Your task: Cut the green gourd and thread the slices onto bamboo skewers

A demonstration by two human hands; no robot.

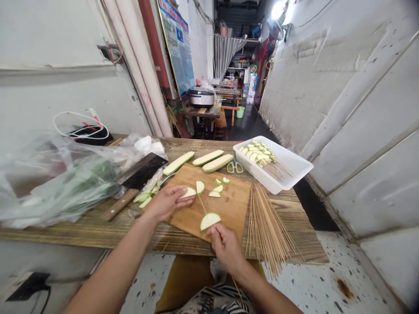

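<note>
My left hand (166, 201) pinches a pale half-round zucchini slice (189, 192) between thumb and fingers, over the wooden cutting board (234, 213). My right hand (226, 245) grips a thin bamboo skewer (202, 204); its lower end runs out below the wrist. One half-round slice (210, 221) sits on it just above my right fingers, and another slice (200, 187) is at the far end, close beside the slice in my left hand. Several loose slices (214, 193) lie on the board. Three long zucchini halves (178, 162) rest along the board's far edge.
A white tray (299, 169) with skewered slices stands at the right rear. In front of it lies a bundle of bamboo skewers (266, 231). Green-handled scissors (235, 166) lie behind the board. Left are a cleaver (121, 204), zucchini scraps (144, 196) and a plastic bag of greens (75, 179).
</note>
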